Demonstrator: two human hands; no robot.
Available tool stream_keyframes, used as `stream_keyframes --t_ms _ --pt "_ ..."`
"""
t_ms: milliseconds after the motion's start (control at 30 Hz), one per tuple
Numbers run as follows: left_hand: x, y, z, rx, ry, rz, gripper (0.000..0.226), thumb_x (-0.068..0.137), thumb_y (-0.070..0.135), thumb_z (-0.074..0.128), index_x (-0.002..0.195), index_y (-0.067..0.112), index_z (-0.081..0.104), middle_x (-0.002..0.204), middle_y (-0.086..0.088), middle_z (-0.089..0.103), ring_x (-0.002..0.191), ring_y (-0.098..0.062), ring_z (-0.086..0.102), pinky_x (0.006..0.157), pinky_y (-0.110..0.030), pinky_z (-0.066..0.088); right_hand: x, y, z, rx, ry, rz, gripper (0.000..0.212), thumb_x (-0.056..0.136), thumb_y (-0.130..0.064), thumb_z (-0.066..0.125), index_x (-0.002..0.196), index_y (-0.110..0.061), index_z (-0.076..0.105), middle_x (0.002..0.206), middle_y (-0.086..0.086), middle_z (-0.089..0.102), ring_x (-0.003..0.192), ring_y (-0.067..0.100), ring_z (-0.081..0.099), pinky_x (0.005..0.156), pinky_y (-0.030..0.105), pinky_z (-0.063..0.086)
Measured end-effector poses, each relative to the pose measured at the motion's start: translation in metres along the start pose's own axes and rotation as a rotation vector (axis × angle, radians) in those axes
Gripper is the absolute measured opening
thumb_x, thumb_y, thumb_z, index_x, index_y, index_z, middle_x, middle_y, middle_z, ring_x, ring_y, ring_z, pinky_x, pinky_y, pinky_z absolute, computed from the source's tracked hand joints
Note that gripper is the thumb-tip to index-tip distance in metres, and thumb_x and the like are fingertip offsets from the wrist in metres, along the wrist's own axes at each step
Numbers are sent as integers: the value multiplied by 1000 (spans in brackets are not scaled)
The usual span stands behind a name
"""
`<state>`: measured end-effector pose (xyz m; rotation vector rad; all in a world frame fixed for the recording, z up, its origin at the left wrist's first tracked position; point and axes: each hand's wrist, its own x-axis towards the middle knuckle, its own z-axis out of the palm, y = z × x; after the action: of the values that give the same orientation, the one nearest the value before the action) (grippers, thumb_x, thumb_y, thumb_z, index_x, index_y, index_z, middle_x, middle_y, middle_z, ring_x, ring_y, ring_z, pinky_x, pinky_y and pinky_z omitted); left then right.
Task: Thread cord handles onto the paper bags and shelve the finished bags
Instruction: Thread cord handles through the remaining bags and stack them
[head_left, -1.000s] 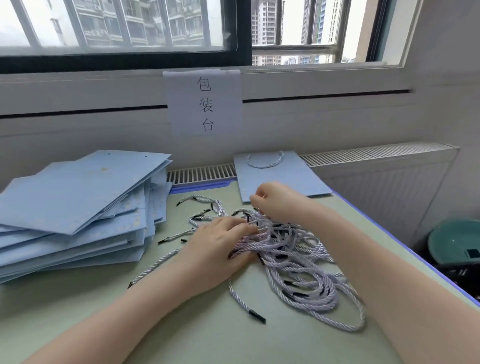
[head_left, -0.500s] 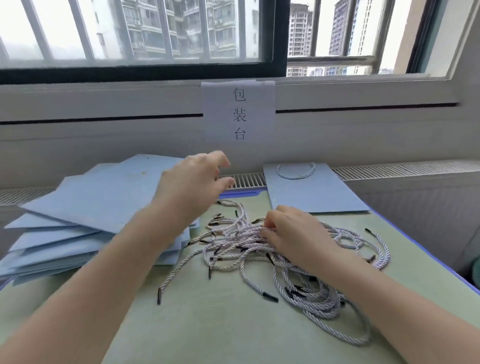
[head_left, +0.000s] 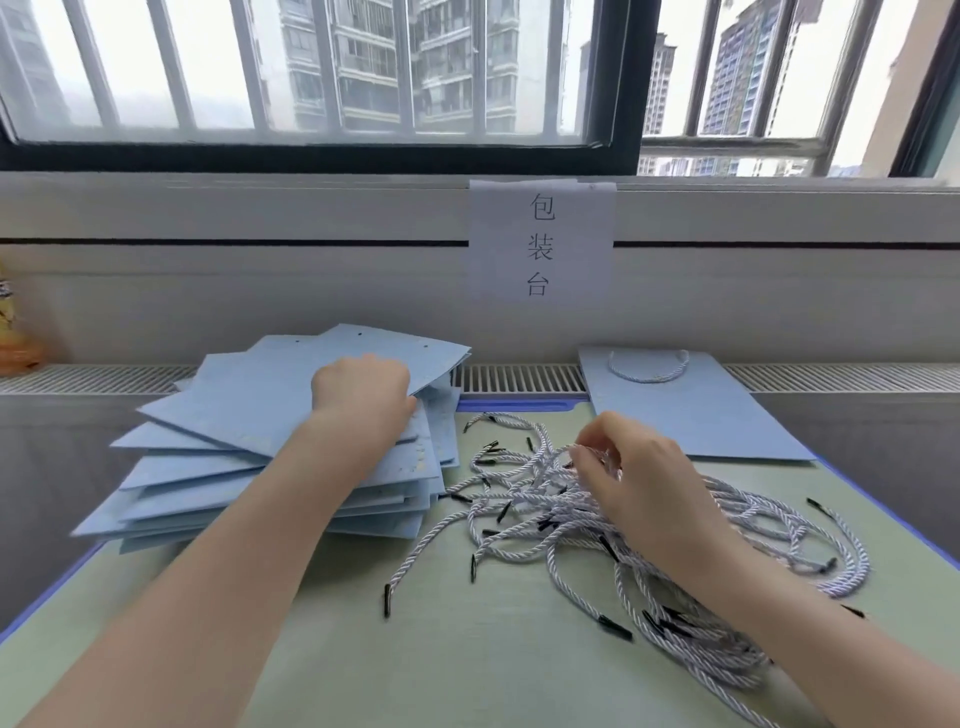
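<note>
The left hand is curling over the right edge of the top bag on the stack; thin, light paper, best gripped there. The right hand is pinching limp, tangle-prone cords beside it.

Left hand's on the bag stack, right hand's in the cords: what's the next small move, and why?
Probably slide the top light-blue paper bag off the stack toward the table's bare green surface. The left hand already grips its edge, its punched holes hold no cord, and the right hand pinches a white twisted cord.
</note>
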<state>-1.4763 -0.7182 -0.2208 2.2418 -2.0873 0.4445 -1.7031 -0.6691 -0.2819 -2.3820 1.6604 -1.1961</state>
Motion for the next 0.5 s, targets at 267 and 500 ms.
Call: stream_keyframes --t_ms 267,500 --pt "-14 16 -25 89 264 26 39 90 7 49 61 13 24 61 -1 28 71 -26 45 58 -26 29 3 0 -3 339 -60 87 27 95 -7 49 95 -28 64 64 -1 62 55 14 55 54 25 45" --pt "-48 58 -60 -98 537 170 30 98 30 41 74 16 53 60 1 36 63 -25 42 53 -26 25 16 2 -16 1068 -109 464 23 96 -20 46 98 -10 67 91 6 72 92 18 66 74 28 53"
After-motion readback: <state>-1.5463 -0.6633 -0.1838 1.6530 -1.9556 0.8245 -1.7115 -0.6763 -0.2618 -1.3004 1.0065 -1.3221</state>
